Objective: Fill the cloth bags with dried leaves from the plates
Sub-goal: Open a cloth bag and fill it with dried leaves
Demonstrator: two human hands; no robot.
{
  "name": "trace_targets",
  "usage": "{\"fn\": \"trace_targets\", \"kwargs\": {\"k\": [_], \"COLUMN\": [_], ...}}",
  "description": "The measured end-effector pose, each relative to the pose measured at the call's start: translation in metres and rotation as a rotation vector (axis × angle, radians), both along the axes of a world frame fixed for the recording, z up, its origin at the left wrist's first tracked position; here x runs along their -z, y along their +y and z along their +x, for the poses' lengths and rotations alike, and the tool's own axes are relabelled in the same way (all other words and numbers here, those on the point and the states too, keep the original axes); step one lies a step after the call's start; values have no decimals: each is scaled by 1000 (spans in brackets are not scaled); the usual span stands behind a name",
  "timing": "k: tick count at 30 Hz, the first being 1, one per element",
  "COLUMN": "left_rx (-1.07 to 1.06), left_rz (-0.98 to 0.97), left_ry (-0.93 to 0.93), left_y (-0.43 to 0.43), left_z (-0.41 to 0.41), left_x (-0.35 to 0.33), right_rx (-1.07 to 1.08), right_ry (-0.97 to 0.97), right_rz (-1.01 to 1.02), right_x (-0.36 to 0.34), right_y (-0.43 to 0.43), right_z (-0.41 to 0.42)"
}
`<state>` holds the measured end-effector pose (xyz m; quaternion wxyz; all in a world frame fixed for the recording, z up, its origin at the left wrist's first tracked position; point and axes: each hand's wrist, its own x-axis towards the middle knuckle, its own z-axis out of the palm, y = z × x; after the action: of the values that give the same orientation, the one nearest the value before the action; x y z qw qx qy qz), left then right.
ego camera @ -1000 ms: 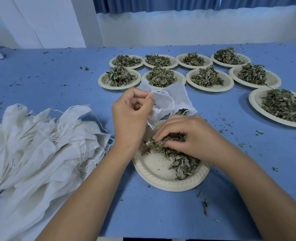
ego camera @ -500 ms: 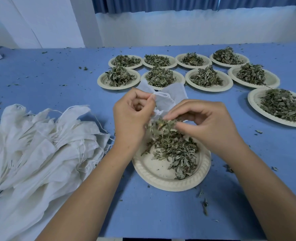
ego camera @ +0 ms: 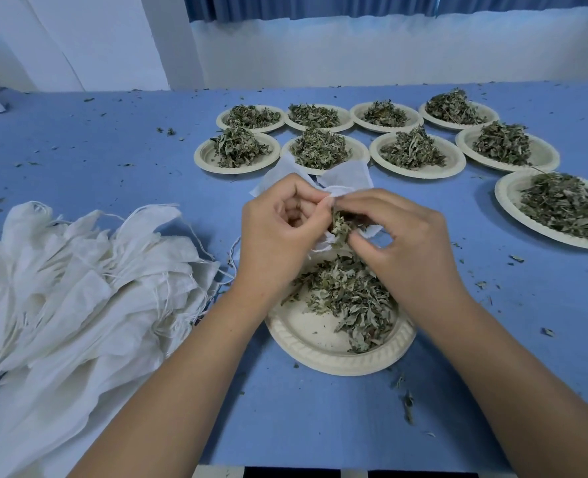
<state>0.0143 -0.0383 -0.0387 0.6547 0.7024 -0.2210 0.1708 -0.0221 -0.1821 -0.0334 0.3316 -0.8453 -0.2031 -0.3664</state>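
**Clearance**

Bare table (ego camera: 89, 150) lies open at upper left and bottom centre. The bag pile (ego camera: 79, 288) blocks the lower left. Nine loaded plates (ego camera: 420, 174) bar the upper centre and right edge. Left hand (ego camera: 279, 229) and right hand (ego camera: 406, 243), holding a cloth bag (ego camera: 349, 177) and dried leaves (ego camera: 341, 225), fill the centre above the near plate (ego camera: 320, 355).

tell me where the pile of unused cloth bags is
In the head view, the pile of cloth bags lies on the blue table at the left, just left of the left hand and the near plate.
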Motion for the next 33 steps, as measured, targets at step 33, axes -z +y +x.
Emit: {"fn": "trace_targets", "kwargs": {"k": [33], "left_rx": [-18], "left_rz": [-39], "left_ry": [4], "left_y": [2], "left_z": [0], "left_x": [-3], "right_rx": [-156], "right_ry": [181], "right_rz": [10], "right_x": [-12], "right_y": [-12], "right_z": [-2]}}
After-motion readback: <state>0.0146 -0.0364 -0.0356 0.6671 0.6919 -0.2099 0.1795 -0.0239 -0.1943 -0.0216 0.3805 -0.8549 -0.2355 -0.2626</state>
